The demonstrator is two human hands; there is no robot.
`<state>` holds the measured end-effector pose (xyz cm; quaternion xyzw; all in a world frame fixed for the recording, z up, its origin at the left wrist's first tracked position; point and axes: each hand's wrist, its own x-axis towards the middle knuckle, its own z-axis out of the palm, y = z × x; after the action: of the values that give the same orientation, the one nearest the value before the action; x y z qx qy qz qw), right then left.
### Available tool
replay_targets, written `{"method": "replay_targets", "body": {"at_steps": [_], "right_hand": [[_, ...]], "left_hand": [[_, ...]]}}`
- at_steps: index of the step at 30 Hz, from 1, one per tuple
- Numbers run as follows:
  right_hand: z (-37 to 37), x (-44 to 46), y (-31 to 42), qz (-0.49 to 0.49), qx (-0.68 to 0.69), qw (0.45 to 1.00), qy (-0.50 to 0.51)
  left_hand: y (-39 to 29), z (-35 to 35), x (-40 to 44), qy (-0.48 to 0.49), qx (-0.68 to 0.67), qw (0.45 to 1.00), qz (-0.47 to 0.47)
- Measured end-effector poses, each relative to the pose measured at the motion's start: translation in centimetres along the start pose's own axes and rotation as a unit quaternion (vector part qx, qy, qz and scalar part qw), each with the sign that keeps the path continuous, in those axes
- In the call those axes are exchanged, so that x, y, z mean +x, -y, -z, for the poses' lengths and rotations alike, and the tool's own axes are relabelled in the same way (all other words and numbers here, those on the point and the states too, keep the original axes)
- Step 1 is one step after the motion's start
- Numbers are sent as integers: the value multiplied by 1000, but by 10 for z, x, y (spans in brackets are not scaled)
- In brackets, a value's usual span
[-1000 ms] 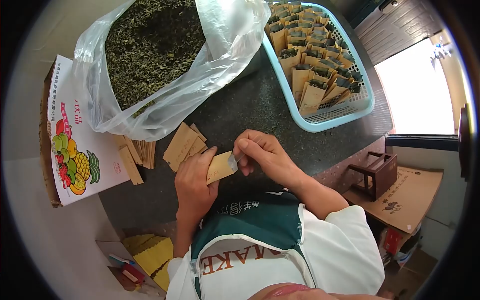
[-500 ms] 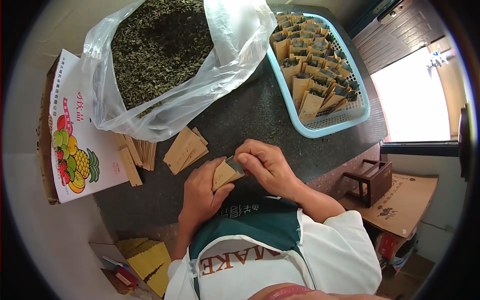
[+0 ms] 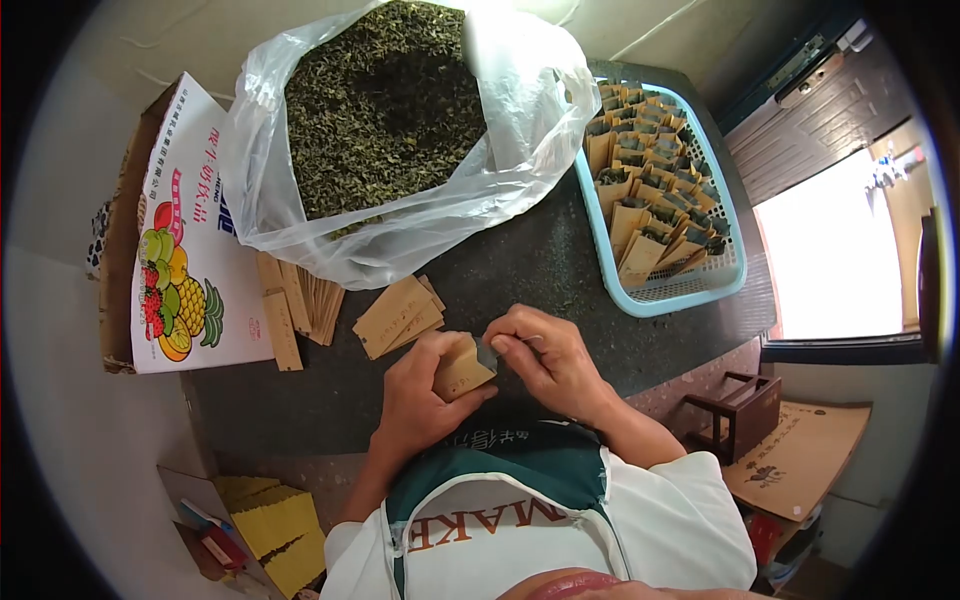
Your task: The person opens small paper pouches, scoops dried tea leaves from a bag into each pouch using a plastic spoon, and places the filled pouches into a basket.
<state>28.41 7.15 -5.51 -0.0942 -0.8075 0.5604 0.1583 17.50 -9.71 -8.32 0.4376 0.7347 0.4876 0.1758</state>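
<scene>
A small brown paper packet [image 3: 461, 372] is held upright in my left hand [image 3: 418, 392], the fingers wrapped round it and its mouth spread apart. At that mouth, my right hand [image 3: 547, 362] pinches the edge of a thin clear plastic piece [image 3: 486, 356], partly inside the packet. Several flat paper packets [image 3: 400, 316] lie fanned just beyond my left hand. Farther left is another stack of paper packets [image 3: 312, 300]. Behind them stands a clear plastic bag [image 3: 390, 245] full of dried dark green leaves [image 3: 375, 150].
A light blue basket [image 3: 640, 305] at the back right holds many upright filled packets. On the left stands a white carton [image 3: 225, 330] with fruit pictures. A dark wooden stool [image 3: 742, 415] is at the right, below the dark table [image 3: 520, 270]. Yellow sheets [image 3: 275, 530] are at the lower left.
The packet in my left hand has been opened wider at its mouth, and the plastic has gone further into it. The whole view has shifted, so the table's things appear lower and further right.
</scene>
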Motion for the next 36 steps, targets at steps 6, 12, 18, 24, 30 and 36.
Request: {"method": "replay_targets", "body": {"at_steps": [6,12,18,24,30,36], "right_hand": [[-6,-2,-1,-15,31,999,-8],[-3,-7,-3,-83,96,992,-10],[0,-9,-4,-169,251,953,-19],[-1,-10,-4,-168,308,936,-13],[1,-14,7,-132,269,953,-43],[-2,-19,13,-39,70,997,1]], "left_hand": [[-2,2,1,-10,-12,999,-28],[-6,-1,4,-20,-15,998,-54],[-8,-2,3,-14,-45,997,-63],[-7,4,2,-11,-100,992,-71],[-11,5,-1,-34,-90,993,-64],[-18,1,-3,-22,-31,997,-61]]}}
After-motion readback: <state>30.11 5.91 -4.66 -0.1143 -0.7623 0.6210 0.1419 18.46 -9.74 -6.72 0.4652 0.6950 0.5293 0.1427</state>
